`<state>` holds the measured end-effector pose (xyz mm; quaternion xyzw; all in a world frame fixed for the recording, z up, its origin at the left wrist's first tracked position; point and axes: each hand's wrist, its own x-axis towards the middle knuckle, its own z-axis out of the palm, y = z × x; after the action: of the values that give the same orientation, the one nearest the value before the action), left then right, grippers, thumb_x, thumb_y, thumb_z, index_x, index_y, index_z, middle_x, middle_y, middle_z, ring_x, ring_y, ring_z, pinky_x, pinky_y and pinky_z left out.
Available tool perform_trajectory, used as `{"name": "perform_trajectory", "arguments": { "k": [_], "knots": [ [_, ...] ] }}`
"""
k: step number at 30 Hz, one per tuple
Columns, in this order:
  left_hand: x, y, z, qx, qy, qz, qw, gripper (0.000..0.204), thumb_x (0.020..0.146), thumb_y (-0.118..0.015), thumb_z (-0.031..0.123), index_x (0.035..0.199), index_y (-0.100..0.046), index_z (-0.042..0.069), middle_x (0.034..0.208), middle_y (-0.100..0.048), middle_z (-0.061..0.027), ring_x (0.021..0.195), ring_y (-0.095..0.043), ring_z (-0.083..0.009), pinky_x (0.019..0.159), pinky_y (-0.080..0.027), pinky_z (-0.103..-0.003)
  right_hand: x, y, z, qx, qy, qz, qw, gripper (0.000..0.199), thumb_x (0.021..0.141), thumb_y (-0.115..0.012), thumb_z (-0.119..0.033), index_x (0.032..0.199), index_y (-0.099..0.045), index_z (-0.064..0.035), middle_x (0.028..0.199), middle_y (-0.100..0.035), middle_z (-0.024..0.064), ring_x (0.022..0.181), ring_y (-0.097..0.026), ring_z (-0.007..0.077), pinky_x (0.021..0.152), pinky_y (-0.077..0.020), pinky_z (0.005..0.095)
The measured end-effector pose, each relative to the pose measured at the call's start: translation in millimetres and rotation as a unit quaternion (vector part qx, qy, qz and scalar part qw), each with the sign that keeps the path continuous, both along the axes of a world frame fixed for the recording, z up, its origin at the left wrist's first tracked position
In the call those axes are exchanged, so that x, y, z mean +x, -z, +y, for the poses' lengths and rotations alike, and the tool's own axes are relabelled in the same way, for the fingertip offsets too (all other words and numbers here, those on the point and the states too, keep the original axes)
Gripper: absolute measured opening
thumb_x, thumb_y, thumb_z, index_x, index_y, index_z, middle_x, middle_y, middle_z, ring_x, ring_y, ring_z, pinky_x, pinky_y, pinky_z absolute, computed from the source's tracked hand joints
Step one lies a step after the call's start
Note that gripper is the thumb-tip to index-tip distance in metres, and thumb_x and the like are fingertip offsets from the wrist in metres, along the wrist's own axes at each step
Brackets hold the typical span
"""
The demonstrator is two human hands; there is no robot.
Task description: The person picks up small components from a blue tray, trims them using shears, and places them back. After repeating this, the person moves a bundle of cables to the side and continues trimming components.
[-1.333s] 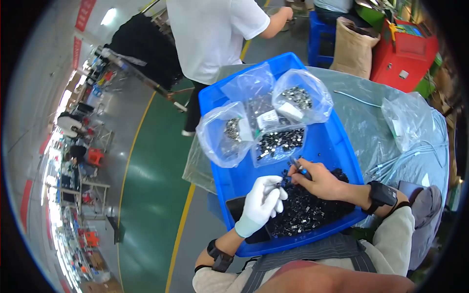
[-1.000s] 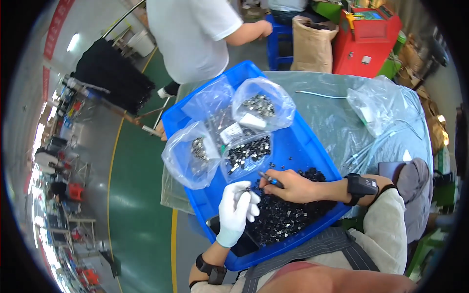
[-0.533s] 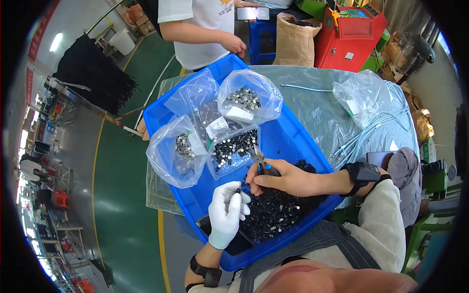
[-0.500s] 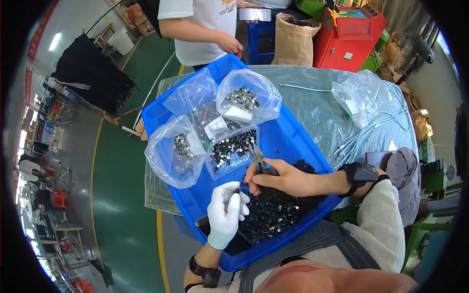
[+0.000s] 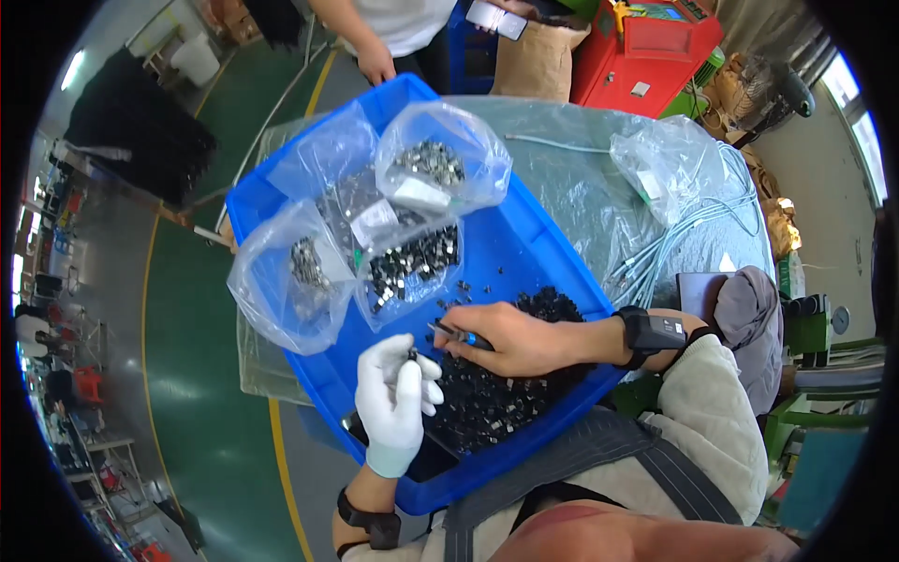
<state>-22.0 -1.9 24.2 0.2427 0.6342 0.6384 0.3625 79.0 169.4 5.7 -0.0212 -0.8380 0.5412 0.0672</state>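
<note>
My left hand (image 5: 393, 403), in a white glove, pinches a small black connector-like part (image 5: 412, 354) between thumb and fingertips. Bare, my right hand (image 5: 513, 337) is wrapped round small pliers (image 5: 461, 335) with dark handles and blue accents. Their jaws point left, toward the gloved fingers, a short gap away from the part. Both hands are over a large blue plastic tray (image 5: 515, 248). Beneath them lies a heap of small black parts (image 5: 487, 403), some with shiny metal bits. My right palm hides most of the plier handles.
Clear plastic bags of small metal pieces (image 5: 431, 164) and black-and-metal connectors (image 5: 417, 262) fill the tray's far left. A dark flat object (image 5: 431, 459) lies at its near left. Pale blue cables (image 5: 646, 258) rest on the covered table at right. Another person's hand (image 5: 376, 64) is near the far rim.
My right hand has turned the pliers from pointing up to pointing left, toward my left hand. My left hand still pinches the small part. The whole view has shifted slightly.
</note>
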Motion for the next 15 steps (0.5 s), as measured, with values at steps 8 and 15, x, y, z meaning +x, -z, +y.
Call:
{"name": "perform_trajectory", "arguments": {
  "k": [8,15],
  "knots": [
    [-1,-7,8,0.007,-0.003,0.022,1.0,0.028,0.093,-0.044,0.005,0.121,-0.043,0.002,0.081,-0.06,-0.0098,0.056,-0.053,-0.0076,0.048,-0.042,-0.017,9,-10,5,0.092,-0.023,-0.062,0.994,0.024,0.084,-0.061,-0.004,0.106,-0.054,0.0007,0.089,-0.058,0.0166,0.08,-0.059,0.0333,0.07,-0.048,0.0379],
    [-4,0,6,-0.005,0.031,0.061,0.998,0.031,0.093,-0.047,0.003,0.124,-0.044,0.002,0.084,-0.062,-0.0106,0.058,-0.055,-0.0074,0.05,-0.043,-0.019,6,-10,8,0.12,-0.044,-0.085,0.988,0.032,0.08,-0.064,0.0,0.109,-0.052,-0.0011,0.095,-0.055,0.0163,0.086,-0.056,0.0349,0.075,-0.0464,0.0389]
  ]
}}
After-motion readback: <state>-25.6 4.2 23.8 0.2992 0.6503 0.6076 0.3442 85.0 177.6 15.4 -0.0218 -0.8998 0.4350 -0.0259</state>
